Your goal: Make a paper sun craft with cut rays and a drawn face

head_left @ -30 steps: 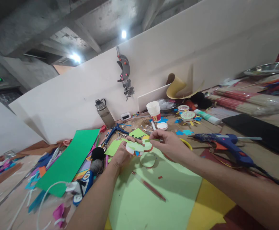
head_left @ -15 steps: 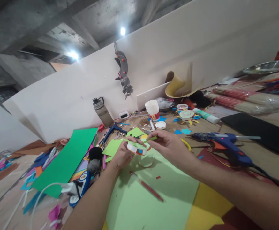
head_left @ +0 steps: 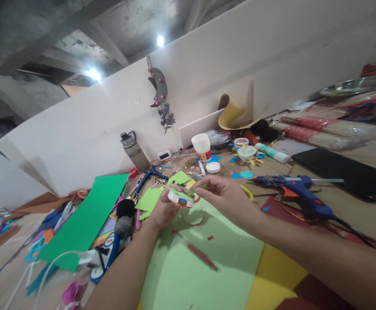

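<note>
My left hand (head_left: 162, 213) is closed around a short cut piece of paper cup (head_left: 179, 200), white with a red and blue print. Light green paper lies over the top of that piece. Between the thumb and fingers of my right hand (head_left: 228, 198) is a narrow light green paper strip (head_left: 194, 186), its end at the cup piece. Below both hands spreads a light green paper sheet (head_left: 204, 284). On it rest a red pen (head_left: 196, 252), a small red scrap (head_left: 210, 237) and a pale round outline or ring that I cannot make out clearly.
To the right lie a blue glue gun (head_left: 304, 196) and a black phone-like slab (head_left: 343, 172). Stacked paper cups (head_left: 201, 147) and a bottle (head_left: 135, 153) stand at the back. At left are a green sheet (head_left: 84, 219), a blue-handled tool (head_left: 147, 176) and pompoms (head_left: 125, 208).
My right hand has moved slightly left, bringing the green strip down against the cup piece. The whole view has shifted a little; my left hand keeps its hold.
</note>
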The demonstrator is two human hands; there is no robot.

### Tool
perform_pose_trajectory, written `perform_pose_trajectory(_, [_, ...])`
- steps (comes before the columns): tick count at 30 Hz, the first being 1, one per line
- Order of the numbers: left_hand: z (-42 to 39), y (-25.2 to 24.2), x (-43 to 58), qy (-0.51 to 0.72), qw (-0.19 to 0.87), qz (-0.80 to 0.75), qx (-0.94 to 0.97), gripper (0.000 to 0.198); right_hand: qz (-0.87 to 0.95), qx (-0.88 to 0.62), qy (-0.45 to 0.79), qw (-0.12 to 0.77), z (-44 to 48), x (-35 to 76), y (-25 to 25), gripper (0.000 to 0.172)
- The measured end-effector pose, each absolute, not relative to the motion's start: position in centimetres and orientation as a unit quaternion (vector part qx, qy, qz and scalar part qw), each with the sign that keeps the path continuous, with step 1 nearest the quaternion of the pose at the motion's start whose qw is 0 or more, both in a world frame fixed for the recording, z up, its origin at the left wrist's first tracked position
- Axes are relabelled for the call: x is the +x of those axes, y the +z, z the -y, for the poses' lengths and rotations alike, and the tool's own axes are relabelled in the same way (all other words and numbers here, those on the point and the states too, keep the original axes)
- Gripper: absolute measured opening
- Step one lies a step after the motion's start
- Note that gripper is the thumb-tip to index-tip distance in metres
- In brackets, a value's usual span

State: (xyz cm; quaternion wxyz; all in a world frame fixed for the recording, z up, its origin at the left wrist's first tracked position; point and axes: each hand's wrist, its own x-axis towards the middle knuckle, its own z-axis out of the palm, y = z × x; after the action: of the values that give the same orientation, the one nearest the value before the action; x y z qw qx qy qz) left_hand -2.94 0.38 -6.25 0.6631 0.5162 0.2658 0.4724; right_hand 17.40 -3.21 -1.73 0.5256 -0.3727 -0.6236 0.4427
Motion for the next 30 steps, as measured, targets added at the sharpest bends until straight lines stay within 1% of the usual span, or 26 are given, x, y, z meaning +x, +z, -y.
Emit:
perform_pose_trajectory(9, [-0.2,-6.0,-2.6,0.485,0.662,-0.267,0.505,0.042,0.679,-0.364,0.38,0.512,3.5,17.5,-2.0,0.015])
perform_pose_trajectory(15, [-0.2,-6.0,-2.7,0.48,0.671,-0.294,0.482,0.047,0.661,-0.357,0.404,0.521,3.5,17.4,-1.9,0.013])
perform_pose_trajectory(22, [0.1,-5.3,-2.3,0.472,0.668,-0.297,0.493,0.044,0.658,-0.375,0.404,0.513,3.4,17.5,-1.9,0.014])
perform_pose_trajectory(30, [-0.2,-5.8,-2.3,0.481,0.659,-0.288,0.503,0.045,0.634,-0.366,0.436,0.524,3.3,17.4,-1.8,0.016])
